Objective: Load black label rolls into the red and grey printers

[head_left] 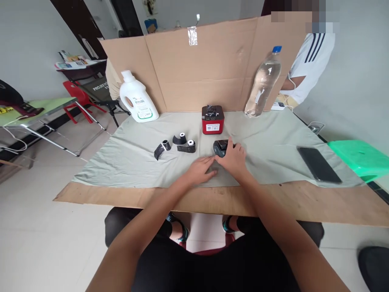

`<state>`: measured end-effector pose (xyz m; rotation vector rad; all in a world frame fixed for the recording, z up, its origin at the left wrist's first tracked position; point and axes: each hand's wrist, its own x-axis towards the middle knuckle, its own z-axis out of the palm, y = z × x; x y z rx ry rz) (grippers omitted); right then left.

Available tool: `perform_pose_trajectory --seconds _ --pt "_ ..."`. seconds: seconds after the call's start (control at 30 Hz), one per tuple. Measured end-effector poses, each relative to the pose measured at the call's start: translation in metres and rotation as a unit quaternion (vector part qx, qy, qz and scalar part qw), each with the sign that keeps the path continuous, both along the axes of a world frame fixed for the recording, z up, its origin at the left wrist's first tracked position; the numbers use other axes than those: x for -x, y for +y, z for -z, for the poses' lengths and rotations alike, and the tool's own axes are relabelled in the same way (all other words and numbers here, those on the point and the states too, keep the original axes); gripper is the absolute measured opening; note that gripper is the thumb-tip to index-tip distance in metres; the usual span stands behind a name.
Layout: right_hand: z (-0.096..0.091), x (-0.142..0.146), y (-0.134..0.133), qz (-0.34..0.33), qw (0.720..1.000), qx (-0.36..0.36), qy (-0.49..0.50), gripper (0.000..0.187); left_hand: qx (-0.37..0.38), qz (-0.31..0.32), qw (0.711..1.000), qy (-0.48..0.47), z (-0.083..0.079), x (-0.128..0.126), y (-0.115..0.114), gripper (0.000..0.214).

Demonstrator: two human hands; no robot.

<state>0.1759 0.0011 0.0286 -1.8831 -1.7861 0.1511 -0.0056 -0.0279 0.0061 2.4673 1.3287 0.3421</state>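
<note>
My right hand (234,159) is closed around a small dark grey rounded device (219,148), which rests on the cloth; part of it is hidden by my fingers. Dark shiny material shows on its top. My left hand (200,169) lies low on the cloth with its fingers stretched out, tips close to the device and my right thumb. Behind the device stands a small red box (212,128) with a black top and a white label. To the left lie several partly unwound black rolls: one by itself (162,149) and a pair (186,148) with white cores showing.
A white jug (139,99) and a tall bottle with a blue cap (263,83) stand against the cardboard screen (200,69). A black phone (319,164) lies at the right. Beyond are a green stool (360,156) and a person in a white sleeve (316,65).
</note>
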Motion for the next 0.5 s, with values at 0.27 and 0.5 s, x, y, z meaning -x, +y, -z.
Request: perform_pose_trajectory --seconds 0.27,0.5 --pt "0.009 -0.02 0.004 -0.006 0.997 0.033 0.063 0.095 -0.033 -0.078 0.996 -0.009 0.003 -0.019 0.032 0.055" --pt "0.024 -0.027 0.019 -0.059 0.988 0.003 0.146 0.091 0.007 -0.088 0.996 -0.033 0.008 -0.021 0.031 0.061"
